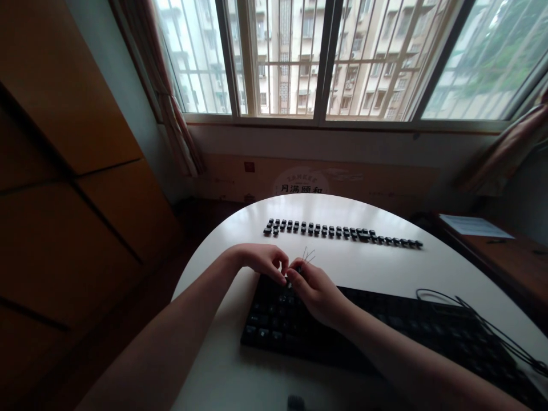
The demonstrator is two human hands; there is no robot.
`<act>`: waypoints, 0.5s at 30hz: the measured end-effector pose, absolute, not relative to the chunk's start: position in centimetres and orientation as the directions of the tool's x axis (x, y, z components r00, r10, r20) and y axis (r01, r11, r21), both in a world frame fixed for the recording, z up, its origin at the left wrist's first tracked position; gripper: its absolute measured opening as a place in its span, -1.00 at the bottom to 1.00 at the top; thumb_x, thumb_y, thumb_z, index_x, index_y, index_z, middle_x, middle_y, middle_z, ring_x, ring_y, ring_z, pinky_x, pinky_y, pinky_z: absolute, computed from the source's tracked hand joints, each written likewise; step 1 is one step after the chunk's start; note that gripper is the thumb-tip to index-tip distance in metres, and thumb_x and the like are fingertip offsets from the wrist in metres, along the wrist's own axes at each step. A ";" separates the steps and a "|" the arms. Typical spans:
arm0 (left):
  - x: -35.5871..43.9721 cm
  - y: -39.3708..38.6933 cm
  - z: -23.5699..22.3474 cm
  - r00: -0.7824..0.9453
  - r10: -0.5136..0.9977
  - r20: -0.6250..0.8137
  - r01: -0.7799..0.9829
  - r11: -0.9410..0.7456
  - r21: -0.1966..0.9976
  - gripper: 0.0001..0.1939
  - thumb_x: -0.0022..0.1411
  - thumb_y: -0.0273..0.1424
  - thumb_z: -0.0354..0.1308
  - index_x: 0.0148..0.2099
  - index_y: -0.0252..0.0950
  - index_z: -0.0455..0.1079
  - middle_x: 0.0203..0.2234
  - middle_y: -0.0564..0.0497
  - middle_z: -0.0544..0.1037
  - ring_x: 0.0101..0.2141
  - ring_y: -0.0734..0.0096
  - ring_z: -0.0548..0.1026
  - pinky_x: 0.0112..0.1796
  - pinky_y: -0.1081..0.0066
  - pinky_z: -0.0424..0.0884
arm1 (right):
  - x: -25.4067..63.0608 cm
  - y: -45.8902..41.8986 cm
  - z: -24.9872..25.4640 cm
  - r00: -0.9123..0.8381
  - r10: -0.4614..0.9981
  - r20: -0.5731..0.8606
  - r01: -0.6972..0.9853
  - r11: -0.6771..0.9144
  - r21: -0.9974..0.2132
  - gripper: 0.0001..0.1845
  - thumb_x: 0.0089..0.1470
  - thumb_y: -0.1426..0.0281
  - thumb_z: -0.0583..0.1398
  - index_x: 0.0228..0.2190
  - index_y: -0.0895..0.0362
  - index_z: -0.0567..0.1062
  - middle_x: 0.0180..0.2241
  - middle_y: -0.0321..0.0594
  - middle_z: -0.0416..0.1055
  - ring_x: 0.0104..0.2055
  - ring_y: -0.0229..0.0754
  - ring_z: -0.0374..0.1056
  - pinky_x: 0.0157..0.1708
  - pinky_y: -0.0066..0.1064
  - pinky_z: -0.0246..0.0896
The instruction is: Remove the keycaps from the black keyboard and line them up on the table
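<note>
One wide window (327,63) and wooden panels (77,103) stand around a rounded white table (377,268) bearing a long black keyboard (406,317); over its far left corner the left hand (262,260) curls, hold unclear, and the right hand (314,289) grips a thin wire tool (306,256); small black keycaps (317,229) line up beyond

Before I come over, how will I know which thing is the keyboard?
Find the big window, then the white, round-edged table in front of it. On it, under the right hand, lies the keyboard. It's one long black slab, far bigger than the small black keycaps lined up beyond it.
</note>
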State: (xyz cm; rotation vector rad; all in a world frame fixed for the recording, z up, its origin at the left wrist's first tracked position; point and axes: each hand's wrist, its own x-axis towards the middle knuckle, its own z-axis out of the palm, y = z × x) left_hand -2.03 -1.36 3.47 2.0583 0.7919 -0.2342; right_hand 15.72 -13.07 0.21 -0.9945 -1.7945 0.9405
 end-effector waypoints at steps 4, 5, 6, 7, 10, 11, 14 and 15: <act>-2.1 -1.2 3.2 0.770 0.440 -0.462 0.629 -0.400 0.666 -0.59 -0.13 -0.14 0.40 -0.29 -0.29 0.43 -0.62 0.18 0.29 -0.58 0.54 0.18 -0.56 0.51 0.11 | 15.9 -13.1 0.3 -0.331 0.894 0.301 0.302 0.403 -0.864 -0.73 0.27 0.25 0.04 -0.37 0.15 0.37 -0.52 -0.31 0.33 -0.47 -0.26 0.22 -0.41 -0.44 0.11; -2.1 -1.1 3.1 0.769 0.444 -0.459 0.630 -0.405 0.663 -0.60 -0.13 -0.15 0.40 -0.29 -0.28 0.44 -0.61 0.18 0.30 -0.58 0.54 0.18 -0.55 0.51 0.12 | 15.8 -13.0 0.2 -0.333 0.894 0.300 0.305 0.404 -0.863 -0.74 0.28 0.25 0.04 -0.37 0.15 0.37 -0.51 -0.30 0.34 -0.47 -0.25 0.23 -0.41 -0.43 0.12; -2.1 -1.1 3.1 0.768 0.448 -0.458 0.631 -0.407 0.661 -0.61 -0.13 -0.16 0.40 -0.30 -0.28 0.44 -0.61 0.18 0.29 -0.58 0.54 0.18 -0.55 0.51 0.12 | 15.8 -13.0 0.2 -0.337 0.891 0.303 0.307 0.409 -0.860 -0.74 0.28 0.25 0.04 -0.36 0.15 0.38 -0.51 -0.30 0.35 -0.46 -0.25 0.24 -0.40 -0.43 0.13; -2.1 -1.1 3.1 0.767 0.448 -0.459 0.632 -0.407 0.659 -0.61 -0.12 -0.16 0.40 -0.31 -0.28 0.44 -0.61 0.18 0.28 -0.58 0.54 0.17 -0.55 0.51 0.11 | 15.8 -13.0 0.1 -0.346 0.887 0.306 0.310 0.416 -0.855 -0.74 0.28 0.25 0.04 -0.36 0.15 0.39 -0.50 -0.29 0.36 -0.45 -0.25 0.26 -0.38 -0.43 0.14; -2.1 -1.1 3.1 0.772 0.435 -0.462 0.626 -0.397 0.671 -0.63 -0.11 -0.16 0.39 -0.33 -0.29 0.43 -0.64 0.20 0.22 -0.60 0.56 0.12 -0.56 0.50 0.07 | 15.8 -13.1 0.1 -0.375 0.872 0.315 0.321 0.441 -0.838 -0.76 0.28 0.26 0.05 -0.33 0.14 0.40 -0.45 -0.27 0.41 -0.41 -0.23 0.30 -0.33 -0.41 0.17; -2.1 -1.1 3.1 0.775 0.432 -0.461 0.621 -0.391 0.679 -0.63 -0.11 -0.16 0.39 -0.33 -0.29 0.43 -0.65 0.20 0.21 -0.60 0.56 0.11 -0.57 0.50 0.06 | 15.8 -13.1 0.1 -0.383 0.868 0.316 0.327 0.447 -0.832 -0.76 0.28 0.27 0.05 -0.32 0.14 0.40 -0.44 -0.26 0.41 -0.40 -0.22 0.31 -0.33 -0.41 0.18; -2.1 -0.8 2.7 0.783 0.423 -0.457 0.610 -0.378 0.696 -0.62 -0.13 -0.17 0.40 -0.32 -0.29 0.44 -0.65 0.20 0.22 -0.60 0.57 0.11 -0.57 0.51 0.05 | 15.9 -13.3 0.2 -0.419 0.852 0.313 0.367 0.475 -0.800 -0.81 0.27 0.30 0.06 -0.30 0.13 0.39 -0.43 -0.26 0.43 -0.41 -0.22 0.31 -0.33 -0.40 0.18; -2.1 -0.7 2.5 0.784 0.420 -0.456 0.608 -0.376 0.699 -0.62 -0.13 -0.17 0.40 -0.31 -0.29 0.44 -0.65 0.20 0.23 -0.60 0.56 0.12 -0.57 0.51 0.04 | 15.9 -13.4 0.2 -0.437 0.844 0.311 0.386 0.489 -0.782 -0.83 0.26 0.31 0.07 -0.30 0.12 0.39 -0.43 -0.26 0.43 -0.43 -0.22 0.31 -0.34 -0.40 0.18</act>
